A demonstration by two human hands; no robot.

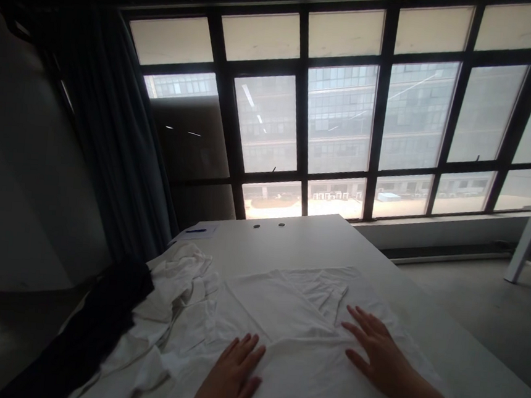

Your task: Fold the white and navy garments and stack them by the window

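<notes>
White garment point(291, 325) (spread on the table point(465, 359)): left hand point(231, 375), right hand point(379, 354) flat, fingers apart.

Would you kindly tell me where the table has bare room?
Bare table lies between the flat white garment and the window, and along its right edge. The left side is crowded with the crumpled white pile and dark cloth.

White table point(317, 241), flattened white garment point(301, 326), crumpled white pile point(167, 314), dark cloth point(106, 321), paper slip point(196, 232)
</notes>
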